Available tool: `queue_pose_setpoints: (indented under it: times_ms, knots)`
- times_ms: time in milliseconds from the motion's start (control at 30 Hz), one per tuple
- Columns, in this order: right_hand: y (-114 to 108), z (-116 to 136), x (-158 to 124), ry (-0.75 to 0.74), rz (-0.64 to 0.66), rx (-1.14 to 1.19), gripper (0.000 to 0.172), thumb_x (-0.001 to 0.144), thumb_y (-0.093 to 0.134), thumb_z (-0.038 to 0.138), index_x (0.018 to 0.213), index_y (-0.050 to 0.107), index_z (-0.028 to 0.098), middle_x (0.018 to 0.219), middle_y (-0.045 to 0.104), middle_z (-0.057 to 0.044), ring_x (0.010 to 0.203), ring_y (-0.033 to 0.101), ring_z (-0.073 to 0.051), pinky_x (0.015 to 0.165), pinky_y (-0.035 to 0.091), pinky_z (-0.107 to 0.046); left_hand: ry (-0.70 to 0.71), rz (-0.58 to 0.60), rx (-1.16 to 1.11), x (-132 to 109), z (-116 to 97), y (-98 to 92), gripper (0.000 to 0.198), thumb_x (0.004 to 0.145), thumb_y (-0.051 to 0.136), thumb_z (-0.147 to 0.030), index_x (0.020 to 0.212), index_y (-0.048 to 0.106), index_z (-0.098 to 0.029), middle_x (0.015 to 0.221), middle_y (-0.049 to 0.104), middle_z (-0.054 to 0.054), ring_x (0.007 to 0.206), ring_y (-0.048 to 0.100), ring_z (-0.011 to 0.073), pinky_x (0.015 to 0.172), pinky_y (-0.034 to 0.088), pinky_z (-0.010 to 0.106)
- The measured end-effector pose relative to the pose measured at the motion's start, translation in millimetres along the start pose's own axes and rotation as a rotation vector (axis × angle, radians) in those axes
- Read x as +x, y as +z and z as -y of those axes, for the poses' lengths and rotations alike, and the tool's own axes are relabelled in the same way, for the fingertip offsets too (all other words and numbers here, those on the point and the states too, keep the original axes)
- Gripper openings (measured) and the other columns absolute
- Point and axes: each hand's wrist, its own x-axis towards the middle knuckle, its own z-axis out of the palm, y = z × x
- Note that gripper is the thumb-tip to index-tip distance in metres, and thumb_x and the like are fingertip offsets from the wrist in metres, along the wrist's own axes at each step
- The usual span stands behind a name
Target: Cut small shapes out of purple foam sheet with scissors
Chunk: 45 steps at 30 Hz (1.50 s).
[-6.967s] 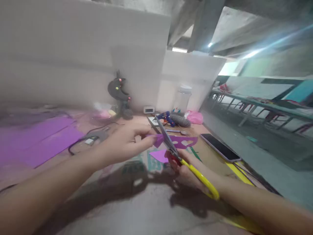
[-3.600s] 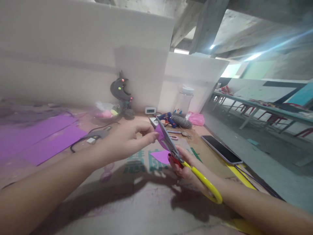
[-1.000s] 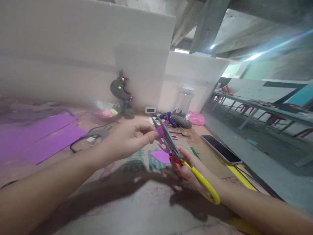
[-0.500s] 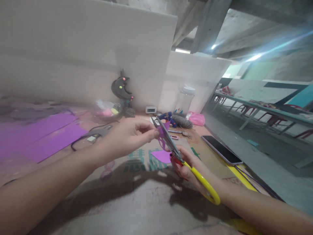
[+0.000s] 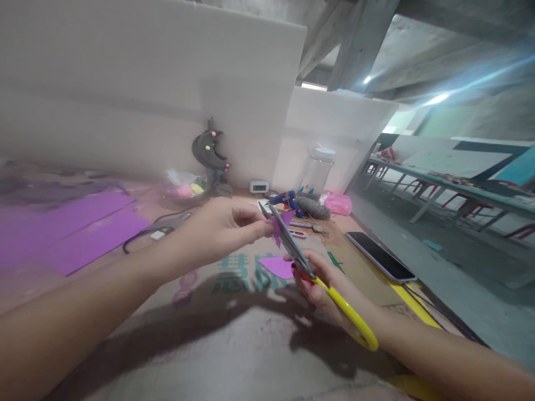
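1. The left hand point(image 5: 225, 228) is seen with thumb and forefinger pinched narrowly on a small purple piece point(image 5: 281, 221). The piece is held in the air, left of the phone point(image 5: 381, 257).
2. The right hand point(image 5: 324, 280) is closed through the yellow-and-red handles of the scissors point(image 5: 288, 242). The blades are angled up and away, laid across the purple piece. They look only slightly parted at the tips, but the exact opening cannot be told through the blur.
3. A purple offcut point(image 5: 275, 267) is noted on the cardboard sheet point(image 5: 251, 345), also left of the phone. A glue gun point(image 5: 286, 199) and a clear jar point(image 5: 321, 170) are seen beyond the phone. Purple sheets point(image 5: 79, 234) are spread far to its left.
4. Risk, as judged: the left fingertips are placed just beside the blades, so a nick could be caused if the pinch is crept forward during a closing stroke.
5. Risk, as judged: the piece is small and gripped at one edge only. It could be twisted or folded between the blades, so the cut could be spoiled or the piece dropped.
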Motion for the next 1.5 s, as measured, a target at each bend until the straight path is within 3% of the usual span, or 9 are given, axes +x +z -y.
queue_pose_setpoints:
  times_ms: [533,900,1100,1267,1400,1500]
  knots:
    - [0,2,1,-0.003,-0.011,-0.021,0.064,0.082,0.060,0.077,0.113,0.057,0.021,0.077,0.042,0.003,0.062,0.032,-0.012,0.054,0.030,-0.026,-0.024,0.010,-0.004,-1,1,-0.3,0.033,0.092,0.060,-0.044,0.070,0.064,-0.020,0.071,0.065,-0.004,0.064,0.058,0.0125,0.056,0.038,0.022]
    - [0,2,1,0.004,-0.020,-0.008,0.066,0.081,0.061,0.078,0.114,0.056,0.020,0.077,0.042,0.003,0.062,0.032,-0.012,0.052,0.028,-0.025,0.010,-0.004,-0.004,1,-4,0.5,0.030,0.091,0.059,-0.039,0.071,0.067,-0.019,0.078,0.069,-0.002,0.073,0.062,0.0146,0.062,0.042,0.023]
    - [0,-4,-1,-0.026,-0.079,-0.021,0.067,0.082,0.059,0.078,0.116,0.056,0.021,0.080,0.047,0.001,0.060,0.034,-0.012,0.054,0.034,-0.026,-0.047,0.068,-0.070,-2,-8,10.5,0.030,0.095,0.051,-0.037,0.088,0.075,-0.019,0.073,0.066,-0.001,0.071,0.060,0.0152,0.064,0.043,0.025]
    - [0,-7,-2,-0.084,-0.106,-0.015,0.064,0.084,0.059,0.075,0.125,0.061,0.025,0.080,0.053,-0.001,0.067,0.050,-0.017,0.072,0.050,-0.034,-0.067,0.092,-0.190,-3,-4,19.4,0.033,0.096,0.050,-0.041,0.091,0.074,-0.018,0.078,0.067,0.000,0.075,0.060,0.0159,0.066,0.043,0.026]
    - [2,-7,-1,-0.107,-0.133,0.005,0.069,0.081,0.062,0.076,0.129,0.063,0.026,0.098,0.062,-0.008,0.088,0.060,-0.024,0.090,0.052,-0.040,-0.096,0.077,-0.245,-3,-4,23.2,0.030,0.093,0.052,-0.038,0.083,0.072,-0.018,0.071,0.064,-0.001,0.069,0.057,0.0146,0.063,0.040,0.025]
    - [3,-8,-1,-0.074,-0.146,0.015,0.071,0.080,0.062,0.077,0.127,0.063,0.025,0.105,0.064,-0.010,0.092,0.062,-0.024,0.094,0.051,-0.041,-0.105,0.069,-0.252,-3,-4,24.7,0.028,0.091,0.053,-0.036,0.079,0.072,-0.018,0.070,0.065,-0.001,0.069,0.057,0.0145,0.062,0.039,0.025]
